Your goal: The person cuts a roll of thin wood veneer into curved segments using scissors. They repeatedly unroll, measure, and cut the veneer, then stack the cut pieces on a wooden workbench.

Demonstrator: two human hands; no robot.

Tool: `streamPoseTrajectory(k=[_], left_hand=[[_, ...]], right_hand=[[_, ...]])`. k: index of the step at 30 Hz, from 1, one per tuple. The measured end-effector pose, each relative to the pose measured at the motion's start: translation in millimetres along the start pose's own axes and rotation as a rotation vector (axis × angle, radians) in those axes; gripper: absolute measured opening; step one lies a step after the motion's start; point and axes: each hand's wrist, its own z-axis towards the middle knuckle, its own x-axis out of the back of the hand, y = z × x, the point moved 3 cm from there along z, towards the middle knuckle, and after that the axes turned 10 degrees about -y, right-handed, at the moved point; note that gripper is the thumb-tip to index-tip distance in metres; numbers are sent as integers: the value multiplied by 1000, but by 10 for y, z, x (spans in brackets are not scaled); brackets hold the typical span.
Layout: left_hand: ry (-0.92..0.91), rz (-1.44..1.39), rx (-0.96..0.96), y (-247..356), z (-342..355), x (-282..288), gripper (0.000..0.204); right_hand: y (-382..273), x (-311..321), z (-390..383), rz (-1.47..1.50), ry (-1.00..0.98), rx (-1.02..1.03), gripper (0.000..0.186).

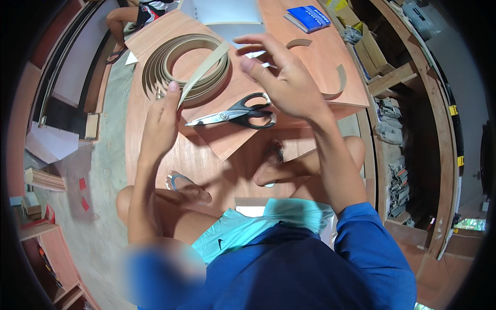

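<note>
My left hand (161, 120) is closed on a beige edge-banding strip (202, 71), which slants up and right across a coiled roll of the same banding (150, 70). The roll lies on a reddish plywood panel. My right hand (283, 77) hovers to the right of the strip's upper end, its fingers apart and nothing seen in them. Between my hands and a little nearer to me lie black-handled scissors (232, 117), blades pointing left. Past my right hand, two short curved pieces of banding show: one near the panel's right edge (341, 82), one farther back (299, 43).
A blue packet (307, 18) and a pale sheet (227, 11) lie at the far side. Another person's leg (118, 28) shows at the far left. Wooden shelving with a cardboard box (373, 51) runs along the right. My feet (268, 168) rest on plywood below the raised panel.
</note>
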Motion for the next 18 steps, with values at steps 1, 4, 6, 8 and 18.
streamPoseTrajectory(k=[1, 4, 6, 8, 18], left_hand=[[6, -32, 32, -2, 15, 61, 67], [-30, -52, 21, 13, 37, 59, 69], [-82, -27, 94, -98, 66, 117, 68], [-108, -48, 99, 24, 59, 149, 68], [-22, 512, -245, -339, -127, 697, 23]], right_hand=[[-44, -14, 6, -178, -54, 122, 48], [-114, -44, 73, -287, 49, 246, 64], [-230, -55, 156, -420, 129, 379, 55], [-175, -12, 248, -504, -4, 396, 37], [-178, 1377, 327, -762, 195, 340, 20]])
